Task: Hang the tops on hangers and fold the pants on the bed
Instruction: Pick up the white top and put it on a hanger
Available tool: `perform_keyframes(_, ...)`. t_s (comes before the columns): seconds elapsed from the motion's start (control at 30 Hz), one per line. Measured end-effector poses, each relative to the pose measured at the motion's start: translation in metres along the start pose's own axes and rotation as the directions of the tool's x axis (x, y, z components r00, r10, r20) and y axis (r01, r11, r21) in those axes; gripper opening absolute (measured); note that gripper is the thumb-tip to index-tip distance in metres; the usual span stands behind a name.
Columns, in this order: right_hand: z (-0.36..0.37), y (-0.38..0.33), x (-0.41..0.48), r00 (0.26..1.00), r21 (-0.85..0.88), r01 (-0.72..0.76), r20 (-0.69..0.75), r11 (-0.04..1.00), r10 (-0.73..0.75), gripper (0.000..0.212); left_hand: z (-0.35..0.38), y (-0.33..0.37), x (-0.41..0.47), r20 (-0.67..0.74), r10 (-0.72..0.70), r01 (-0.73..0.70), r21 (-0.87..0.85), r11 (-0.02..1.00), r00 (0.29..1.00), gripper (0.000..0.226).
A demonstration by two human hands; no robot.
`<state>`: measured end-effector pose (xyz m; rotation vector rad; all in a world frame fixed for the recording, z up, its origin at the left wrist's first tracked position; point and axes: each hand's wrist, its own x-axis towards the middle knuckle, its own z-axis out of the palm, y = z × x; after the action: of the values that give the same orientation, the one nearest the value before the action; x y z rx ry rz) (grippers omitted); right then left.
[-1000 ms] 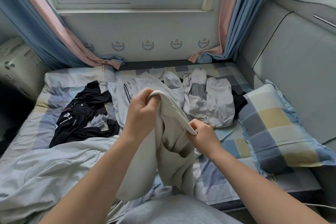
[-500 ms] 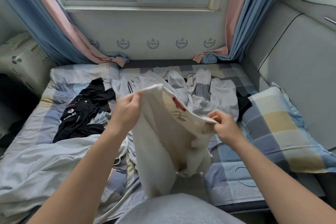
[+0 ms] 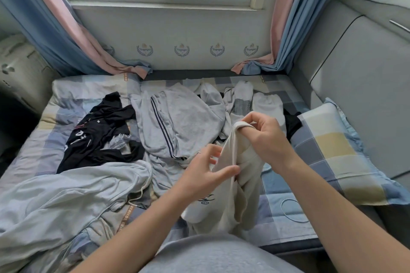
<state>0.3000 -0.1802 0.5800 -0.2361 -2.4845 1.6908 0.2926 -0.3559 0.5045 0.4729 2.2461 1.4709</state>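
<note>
A cream top (image 3: 235,197) with a dark print hangs bunched over the near part of the bed (image 3: 286,213). My right hand (image 3: 266,139) pinches its upper edge with thumb and forefinger. My left hand (image 3: 206,173) is lower on the cloth, thumb across the front and fingers behind it. On the bed behind lie a grey garment with dark side stripes (image 3: 177,124), a black printed top (image 3: 99,133), and a heap of white and grey clothes (image 3: 255,104). No hanger is in view.
A pale blue quilt (image 3: 55,201) is crumpled at the near left. A checked pillow (image 3: 337,153) lies at the right against a padded grey headboard (image 3: 359,68). Curtains and a window wall close the far side. A white cord loop (image 3: 292,210) lies on the sheet.
The cream top, held spread between both hands before, is now gathered. My right hand rose with its upper edge, and my left hand moved right and down to the cloth's middle.
</note>
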Motion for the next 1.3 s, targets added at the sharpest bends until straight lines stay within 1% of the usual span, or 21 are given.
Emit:
perform_keyframes(0.07, 0.001, 0.0, -0.002, 1.0, -0.048, 0.017, -0.018, 0.999, -0.018, 0.017, 0.011, 0.0, -0.004, -0.091, 0.051, -0.047, 0.044, 0.998, 0.995, 0.059)
perform_keyframes(0.13, 0.004, 0.001, -0.005, 0.999, -0.078, 0.027, -0.027, 0.997, -0.029, 0.017, 0.019, -0.001, -0.007, -0.152, 0.097, -0.077, 0.131, 0.988, 0.984, 0.049)
perform_keyframes(0.2, 0.008, 0.002, -0.007, 0.999, -0.083, 0.026, -0.041, 0.996, -0.03, 0.018, 0.025, -0.003, -0.007, -0.162, 0.125, -0.092, 0.198, 0.976, 0.979, 0.04)
perform_keyframes(0.3, 0.012, 0.004, -0.011, 0.997, -0.051, 0.019, -0.075, 0.999, -0.023, 0.019, 0.025, -0.017, -0.007, -0.167, 0.107, -0.06, 0.26, 0.964, 0.98, 0.035)
perform_keyframes(0.37, 0.014, 0.006, -0.015, 0.994, -0.024, 0.006, -0.113, 1.0, -0.009, 0.019, 0.015, -0.036, -0.006, -0.191, 0.064, -0.011, 0.265, 0.964, 0.979, 0.037)
perform_keyframes(0.43, 0.014, 0.009, -0.019, 0.987, -0.012, -0.014, -0.158, 1.0, 0.012, 0.02, 0.001, -0.061, -0.007, -0.214, -0.018, 0.079, 0.282, 0.956, 0.977, 0.041)
perform_keyframes(0.47, 0.014, 0.011, -0.022, 0.983, -0.002, -0.024, -0.183, 1.0, 0.024, 0.02, -0.007, -0.074, -0.01, -0.218, -0.067, 0.132, 0.299, 0.945, 0.974, 0.039)
perform_keyframes(0.57, 0.019, 0.017, -0.034, 0.963, 0.045, -0.066, -0.258, 0.997, 0.075, 0.018, -0.031, -0.11, -0.019, -0.209, -0.213, 0.273, 0.323, 0.906, 0.954, 0.025)
perform_keyframes(0.63, 0.029, 0.022, -0.046, 0.946, 0.062, -0.121, -0.295, 0.991, 0.134, 0.017, -0.048, -0.128, -0.025, -0.18, -0.25, 0.295, 0.298, 0.908, 0.951, 0.026)
perform_keyframes(0.73, 0.048, 0.034, -0.067, 0.902, 0.072, -0.209, -0.372, 0.975, 0.22, 0.018, -0.076, -0.142, -0.029, -0.103, -0.234, 0.251, 0.215, 0.944, 0.967, 0.031)
perform_keyframes(0.8, 0.062, 0.041, -0.085, 0.866, 0.088, -0.251, -0.423, 0.964, 0.265, 0.02, -0.095, -0.148, -0.031, -0.061, -0.2, 0.208, 0.191, 0.959, 0.978, 0.032)
perform_keyframes(0.9, 0.09, 0.045, -0.117, 0.802, 0.117, -0.302, -0.505, 0.946, 0.319, 0.021, -0.123, -0.151, -0.036, -0.023, -0.098, 0.101, 0.201, 0.974, 0.995, 0.034)
perform_keyframes(1.0, 0.124, 0.046, -0.155, 0.71, 0.152, -0.349, -0.602, 0.925, 0.367, 0.017, -0.144, -0.147, -0.046, 0.025, 0.037, -0.041, 0.177, 0.983, 0.999, 0.02)
perform_keyframes(1.07, 0.144, 0.045, -0.183, 0.65, 0.161, -0.393, -0.648, 0.905, 0.397, 0.015, -0.151, -0.144, -0.053, 0.057, 0.133, -0.141, 0.166, 0.976, 0.989, 0.018)
perform_keyframes(1.13, 0.157, 0.04, -0.214, 0.583, 0.171, -0.419, -0.702, 0.892, 0.409, 0.015, -0.148, -0.137, -0.059, 0.109, 0.206, -0.22, 0.149, 0.964, 0.973, 0.019)
perform_keyframes(1.2, 0.162, 0.032, -0.247, 0.518, 0.168, -0.432, -0.758, 0.886, 0.396, 0.018, -0.136, -0.126, -0.065, 0.227, 0.256, -0.29, 0.131, 0.948, 0.94, 0.023)
perform_keyframes(1.23, 0.163, 0.026, -0.264, 0.488, 0.163, -0.438, -0.783, 0.884, 0.386, 0.019, -0.128, -0.119, -0.069, 0.309, 0.276, -0.325, 0.119, 0.938, 0.91, 0.024)
perform_keyframes(1.3, 0.163, 0.014, -0.3, 0.413, 0.167, -0.454, -0.831, 0.875, 0.372, 0.02, -0.109, -0.103, -0.078, 0.469, 0.316, -0.401, 0.091, 0.912, 0.825, 0.023)
